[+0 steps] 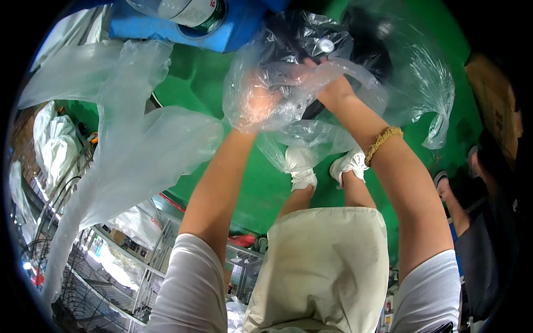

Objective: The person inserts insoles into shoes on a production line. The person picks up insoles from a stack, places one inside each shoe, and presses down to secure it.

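Observation:
A large clear plastic bag (288, 130) spreads in front of me above the floor. Within or behind its film lie shiny black wrapped things (300, 33), with a small white round piece (326, 45) on top. My left hand (258, 105) is covered by the clear film, and glare blurs its fingers, so its grip is unclear. Close by on the right, my right hand (327, 83) reaches into the folds of the bag. Its fingers bend around the film near the bag's mouth, partly veiled by plastic.
A blue box (222, 39) with a bottle (194, 12) in it stands at the far left. Long translucent plastic sheeting (133, 139) hangs on the left, near wire racks (150, 277). On the right are a cardboard box (494, 105) and another person's leg (455, 208). The floor (244, 200) is green.

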The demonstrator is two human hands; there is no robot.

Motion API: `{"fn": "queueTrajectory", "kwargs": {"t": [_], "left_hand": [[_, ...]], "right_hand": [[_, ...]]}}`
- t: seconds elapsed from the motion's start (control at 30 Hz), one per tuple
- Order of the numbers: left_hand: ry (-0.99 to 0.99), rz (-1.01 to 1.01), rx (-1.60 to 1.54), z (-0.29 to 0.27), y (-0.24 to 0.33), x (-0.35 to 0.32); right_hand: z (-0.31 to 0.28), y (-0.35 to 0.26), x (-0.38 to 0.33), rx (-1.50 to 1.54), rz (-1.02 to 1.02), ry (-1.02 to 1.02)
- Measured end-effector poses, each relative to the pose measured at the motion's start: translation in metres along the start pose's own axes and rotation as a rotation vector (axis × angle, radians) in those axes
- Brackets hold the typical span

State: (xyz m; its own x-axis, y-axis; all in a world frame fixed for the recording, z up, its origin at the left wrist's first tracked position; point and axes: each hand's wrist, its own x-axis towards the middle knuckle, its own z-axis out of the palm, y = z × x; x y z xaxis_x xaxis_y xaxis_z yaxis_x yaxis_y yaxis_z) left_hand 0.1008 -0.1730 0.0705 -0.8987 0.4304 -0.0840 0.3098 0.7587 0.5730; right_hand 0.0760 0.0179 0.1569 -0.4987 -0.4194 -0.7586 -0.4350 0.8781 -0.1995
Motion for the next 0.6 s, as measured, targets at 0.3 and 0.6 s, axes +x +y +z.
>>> {"fn": "queueTrajectory", "kwargs": {"t": [0.3,0.6], "left_hand": [[-0.029,-0.283,-0.284,-0.069,0.077,0.016],[-0.326,-1.169,-0.653,-0.252,0.167,-0.094]], "right_hand": [[-0.005,0.013,-0.042,-0.141,-0.106,0.226],[-0.075,-0.112,-0.276,0.485,-0.104,0.146]]}}
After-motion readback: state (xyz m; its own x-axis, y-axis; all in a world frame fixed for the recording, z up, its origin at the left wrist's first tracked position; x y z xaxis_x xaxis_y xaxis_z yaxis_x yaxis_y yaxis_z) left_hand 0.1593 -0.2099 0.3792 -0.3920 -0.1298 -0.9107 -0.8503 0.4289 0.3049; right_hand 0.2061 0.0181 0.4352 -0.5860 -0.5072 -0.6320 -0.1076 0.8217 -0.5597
